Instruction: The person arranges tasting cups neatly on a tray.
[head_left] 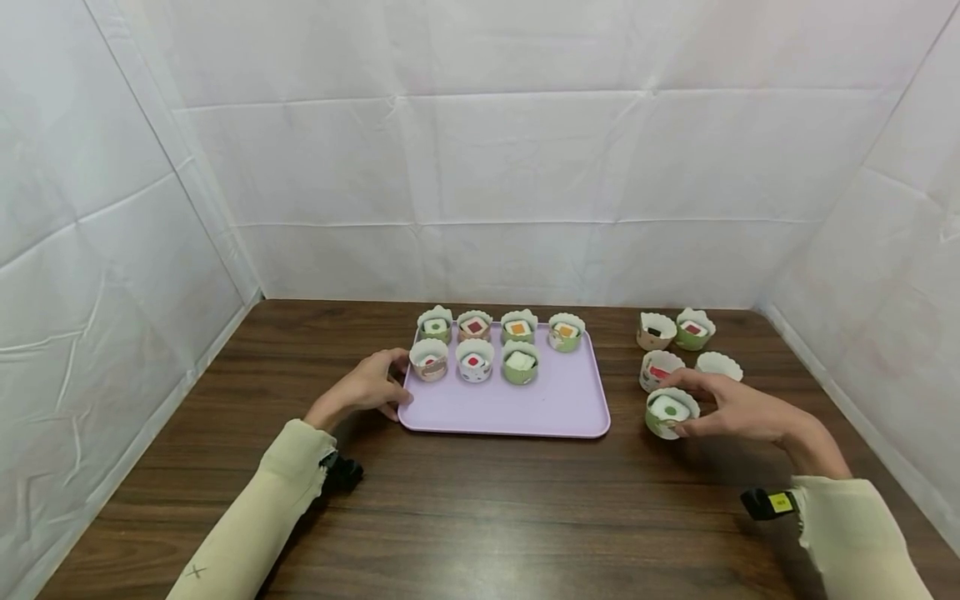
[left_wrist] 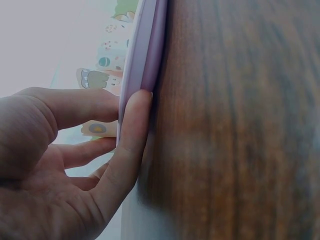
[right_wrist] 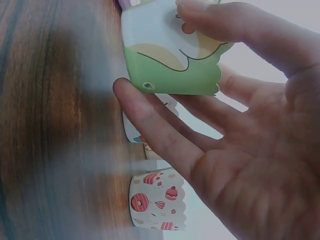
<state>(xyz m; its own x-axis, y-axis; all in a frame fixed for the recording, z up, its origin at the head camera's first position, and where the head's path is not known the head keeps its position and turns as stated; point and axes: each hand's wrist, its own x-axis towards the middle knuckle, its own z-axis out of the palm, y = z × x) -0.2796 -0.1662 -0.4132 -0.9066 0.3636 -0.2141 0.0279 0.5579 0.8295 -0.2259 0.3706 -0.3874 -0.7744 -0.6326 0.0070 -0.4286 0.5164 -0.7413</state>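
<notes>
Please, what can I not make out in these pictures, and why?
Contents, if any, of the pale cup behind the right hand: head view, hidden by that hand.
Part of the held green cup: right wrist view, cut by top edge.
Print on yellow label: head view, too small.

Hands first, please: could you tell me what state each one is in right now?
Left hand: holding the lavender tray at its left edge.
Right hand: holding a green patterned paper baking cup.
</notes>
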